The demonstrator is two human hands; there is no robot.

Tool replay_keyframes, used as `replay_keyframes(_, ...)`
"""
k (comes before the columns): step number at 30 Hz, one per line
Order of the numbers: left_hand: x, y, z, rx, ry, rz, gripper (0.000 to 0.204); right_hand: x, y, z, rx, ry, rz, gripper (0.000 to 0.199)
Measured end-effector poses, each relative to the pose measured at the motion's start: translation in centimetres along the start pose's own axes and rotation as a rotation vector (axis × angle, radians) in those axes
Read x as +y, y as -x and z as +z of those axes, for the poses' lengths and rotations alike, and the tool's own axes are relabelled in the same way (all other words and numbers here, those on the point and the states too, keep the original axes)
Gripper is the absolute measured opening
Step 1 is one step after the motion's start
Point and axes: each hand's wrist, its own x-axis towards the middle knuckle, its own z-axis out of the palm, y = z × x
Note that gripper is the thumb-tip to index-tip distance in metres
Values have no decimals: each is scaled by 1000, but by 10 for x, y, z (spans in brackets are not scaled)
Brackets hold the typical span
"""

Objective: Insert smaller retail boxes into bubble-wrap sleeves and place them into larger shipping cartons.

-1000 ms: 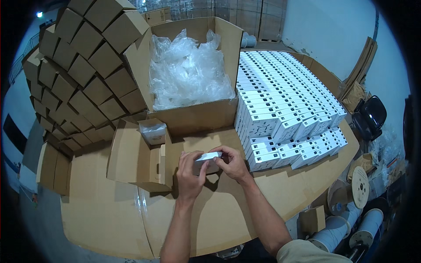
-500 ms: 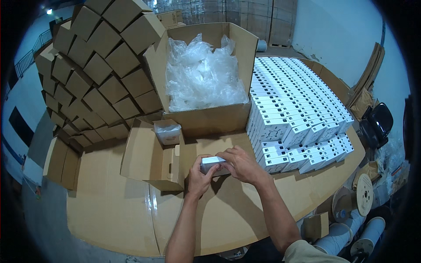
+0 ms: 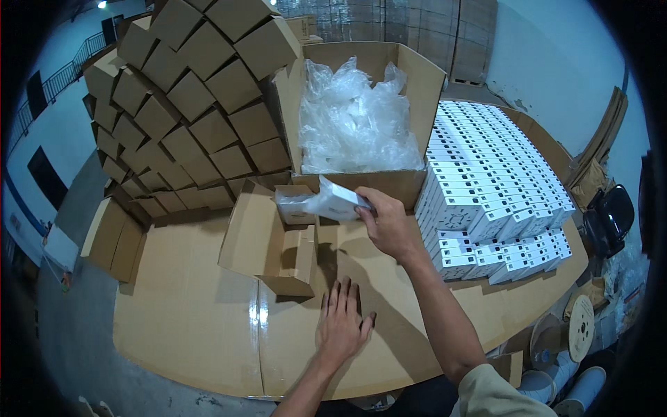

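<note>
My right hand grips a small white box by its right end. Clear plastic film seems to wrap the box and sticks out past its left end. The box is held up just right of an open brown carton. Inside that carton's far end sits a plastic-wrapped item, and a brown cardboard piece stands along its right side. My left hand lies palm down on the cardboard-covered table, fingers spread, holding nothing, in front of the carton.
A big carton full of clear plastic bags stands behind. Rows of stacked white boxes fill the right side. Brown cartons pile high at left, with another carton near the left edge. Cable spools stand lower right.
My left hand has let go of the white box and come down onto the table. My right hand has lifted the box away and forward, beside the carton. The whole view has shifted.
</note>
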Motion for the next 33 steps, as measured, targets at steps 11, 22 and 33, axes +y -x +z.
replay_keyframes(11, 10, 25, -11, -52, -49, -39, 75, 14, -47, 66, -156, 13, -89, 23)
replay_keyframes(22, 5, 23, -14, -85, 27, -57, 75, 6, -47, 115, -390, 490, -109, 20)
replay_keyframes(33, 4, 25, -12, -12, 31, -12, 74, 10, -42, 127, -295, 519, -90, 9)
